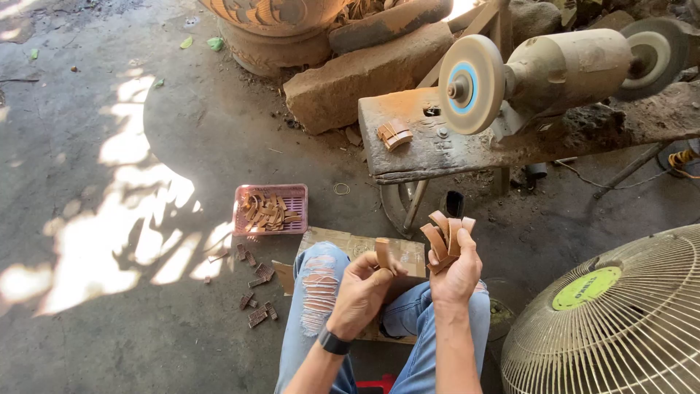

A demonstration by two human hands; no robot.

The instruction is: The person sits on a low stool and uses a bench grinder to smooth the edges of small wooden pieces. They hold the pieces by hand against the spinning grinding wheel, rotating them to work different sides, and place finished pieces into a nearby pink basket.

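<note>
My left hand [362, 290] pinches one small curved wooden piece [382, 252] upright between thumb and fingers, above my knees. Beside it, my right hand [455, 271] grips a fanned bunch of several similar curved wooden pieces [442, 235]. Both hands are held in front of a bench grinder with a round buffing wheel [471, 85] on a rough wooden bench [430, 149]. A few more wooden pieces [394, 134] lie on the bench's left end.
A pink plastic basket [292, 195] of wooden pieces sits on the concrete floor to the left, with loose pieces [255, 281] scattered near it. Flattened cardboard [343, 239] lies under my legs. A fan grille [620, 321] stands at lower right. A carved pot [273, 33] and stone blocks [357, 80] stand behind.
</note>
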